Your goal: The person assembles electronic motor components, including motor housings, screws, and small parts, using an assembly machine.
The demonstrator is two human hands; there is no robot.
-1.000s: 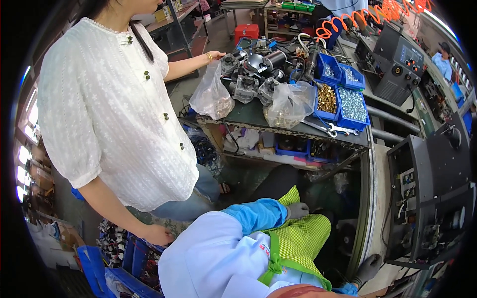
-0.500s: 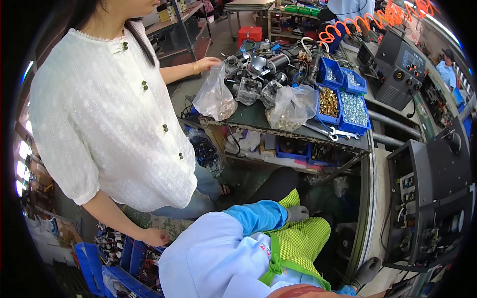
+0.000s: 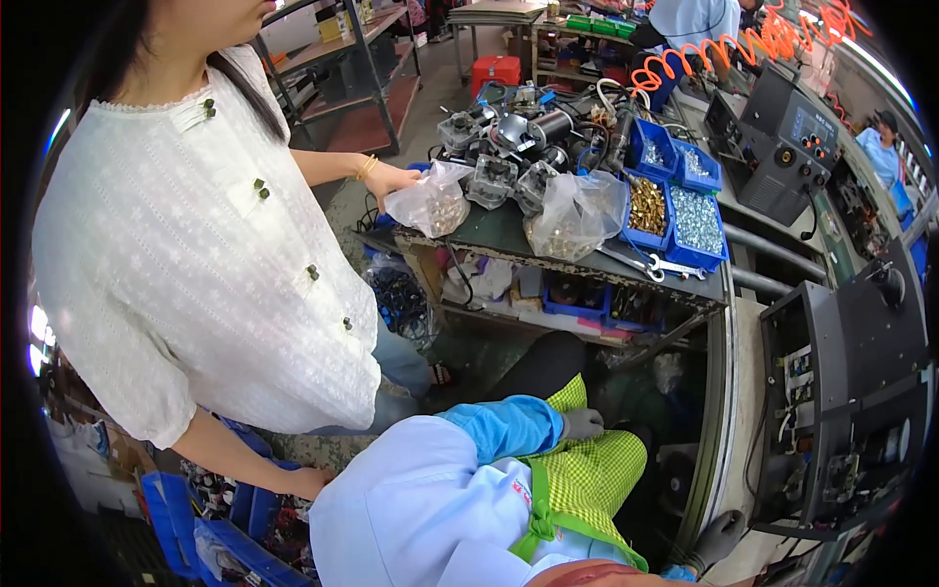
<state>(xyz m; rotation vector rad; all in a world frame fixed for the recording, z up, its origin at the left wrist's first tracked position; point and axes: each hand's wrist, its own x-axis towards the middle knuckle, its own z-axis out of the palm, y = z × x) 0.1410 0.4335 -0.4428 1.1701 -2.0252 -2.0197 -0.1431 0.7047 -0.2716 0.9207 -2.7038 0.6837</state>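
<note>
My left hand (image 3: 583, 423), in a grey glove, lies on the yellow-green checked apron (image 3: 599, 470) over my lap, with no object visible in it. My right hand (image 3: 719, 541), also gloved in grey, rests by the metal rail (image 3: 706, 479) at the lower right, its fingers extended and holding nothing that I can see. Close beside it stands an opened dark machine housing (image 3: 843, 391) with its inner parts showing. Another person in a white blouse stands at my left; that person's hand (image 3: 389, 182) is at a clear plastic bag (image 3: 430, 203) of small parts on the bench.
The bench (image 3: 479, 235) bears motor-like metal assemblies (image 3: 509, 132), a second plastic bag (image 3: 577, 210), blue bins (image 3: 696, 256) of brass and silver fasteners, and wrenches (image 3: 675, 266). A grey control unit (image 3: 790, 147) and an orange coiled hose (image 3: 704, 49) are beyond. Blue crates (image 3: 176, 519) stand lower left.
The standing person has shifted left, and their hand has come down from the top of the plastic bag to its side. The bag's top has sunk. My hands stay nearly still.
</note>
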